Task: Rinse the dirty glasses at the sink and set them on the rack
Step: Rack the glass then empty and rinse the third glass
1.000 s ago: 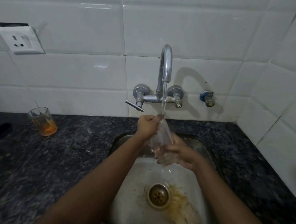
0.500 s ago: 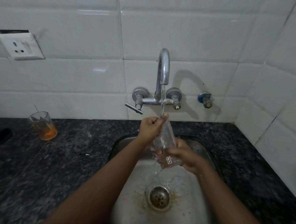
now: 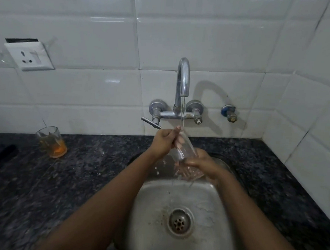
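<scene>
A clear glass (image 3: pixel 185 150) is held tilted over the steel sink (image 3: pixel 213 200), its mouth up under the thin stream from the tap (image 3: pixel 183 78). My left hand (image 3: pixel 164 143) grips the rim with fingers reaching inside the glass. My right hand (image 3: pixel 200 164) cups the glass base from below, and water runs off it into the basin. A second glass (image 3: pixel 51 141) with orange dregs stands on the dark counter at the left, apart from both hands. No rack is in view.
The drain (image 3: pixel 180 222) sits in the basin's middle. A lever handle (image 3: pixel 151 122) sticks out left of the tap. A blue valve (image 3: pixel 228 113) and a wall socket (image 3: pixel 29 55) are on the white tiles. A dark object (image 3: pixel 0 154) lies at the counter's left edge.
The orange-brown stain around the drain has washed away. The glass stays under the stream, and my hands have shifted slightly on it; more water spills from its base.
</scene>
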`<state>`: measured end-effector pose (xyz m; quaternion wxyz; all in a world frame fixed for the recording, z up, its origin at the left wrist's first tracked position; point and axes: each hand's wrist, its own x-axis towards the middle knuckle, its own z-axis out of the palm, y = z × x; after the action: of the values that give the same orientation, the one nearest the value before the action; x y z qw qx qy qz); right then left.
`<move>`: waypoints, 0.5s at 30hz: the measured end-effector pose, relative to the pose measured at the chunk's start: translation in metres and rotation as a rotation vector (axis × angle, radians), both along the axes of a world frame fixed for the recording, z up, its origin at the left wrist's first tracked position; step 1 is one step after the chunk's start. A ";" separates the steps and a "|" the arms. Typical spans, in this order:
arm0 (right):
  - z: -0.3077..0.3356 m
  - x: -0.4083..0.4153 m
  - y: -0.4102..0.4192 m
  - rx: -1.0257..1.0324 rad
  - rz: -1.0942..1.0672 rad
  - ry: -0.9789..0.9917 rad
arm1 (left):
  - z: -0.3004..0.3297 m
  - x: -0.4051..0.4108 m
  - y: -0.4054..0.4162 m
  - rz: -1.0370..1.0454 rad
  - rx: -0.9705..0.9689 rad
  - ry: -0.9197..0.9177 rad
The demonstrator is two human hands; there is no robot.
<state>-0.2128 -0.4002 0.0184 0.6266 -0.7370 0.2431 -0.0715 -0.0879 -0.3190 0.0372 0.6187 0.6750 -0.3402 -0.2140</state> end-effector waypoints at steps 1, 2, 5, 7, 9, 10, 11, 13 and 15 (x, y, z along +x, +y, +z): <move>-0.001 -0.002 -0.002 0.189 0.033 -0.041 | 0.001 0.000 0.003 -0.026 -0.003 0.013; 0.000 -0.003 -0.001 0.226 0.027 -0.025 | 0.002 0.001 0.003 -0.054 0.015 0.020; -0.004 0.004 0.015 -0.396 -0.159 0.166 | 0.005 0.008 -0.003 -0.127 0.178 -0.009; -0.011 0.011 0.032 -1.207 -0.374 0.306 | 0.005 0.008 -0.012 -0.065 0.230 -0.022; -0.011 0.015 0.035 -1.363 -0.365 0.352 | 0.004 0.000 -0.018 0.063 0.209 -0.047; -0.012 0.014 0.031 -1.284 -0.309 0.329 | 0.003 -0.003 -0.020 0.121 0.180 -0.075; -0.010 0.011 0.023 -1.125 -0.231 0.263 | 0.003 -0.005 -0.020 0.146 0.139 -0.093; -0.001 0.002 0.007 -0.622 -0.136 0.129 | 0.003 -0.003 -0.015 0.093 0.037 -0.056; 0.008 -0.009 0.004 -0.048 -0.050 0.001 | 0.006 -0.003 -0.007 -0.010 -0.033 0.023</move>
<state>-0.2218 -0.3965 0.0268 0.6065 -0.7455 0.2601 -0.0928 -0.0908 -0.3260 0.0430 0.6323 0.6606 -0.3401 -0.2193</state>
